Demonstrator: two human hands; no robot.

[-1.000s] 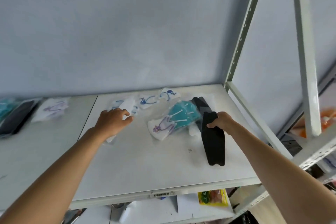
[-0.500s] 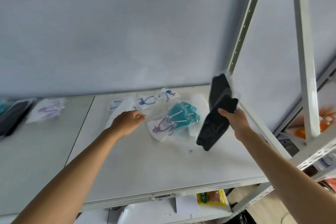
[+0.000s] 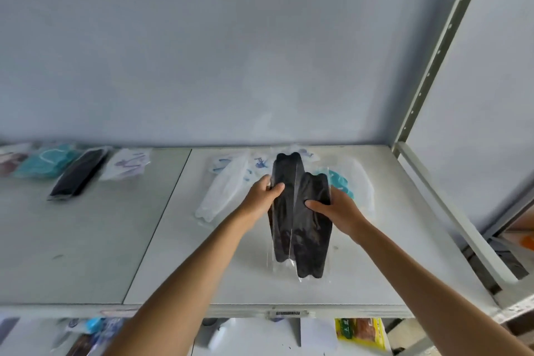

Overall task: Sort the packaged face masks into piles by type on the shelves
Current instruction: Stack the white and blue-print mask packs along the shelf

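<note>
Now, left hand [image 3: 261, 196]: grips the left black mask pack [image 3: 281, 208].
Right hand [image 3: 336, 212]: grips the right black mask pack [image 3: 313, 228], overlapping the left one.
Packs: above the shelf [image 3: 202, 269], in front of the unsorted heap [image 3: 231, 179].
Far left: sorted piles [image 3: 75, 170].

black masks [image 3: 310, 222]: matt dark cloth in clear glossy plastic sleeves
white mask [image 3: 222, 191]: pale cloth, filmy plastic wrap, centre left
shelf [image 3: 86, 240]: smooth painted metal, dull sheen, scuffed
upright post [image 3: 433, 52]: painted perforated metal, upper right
wall [image 3: 202, 37]: matt, smooth
</note>
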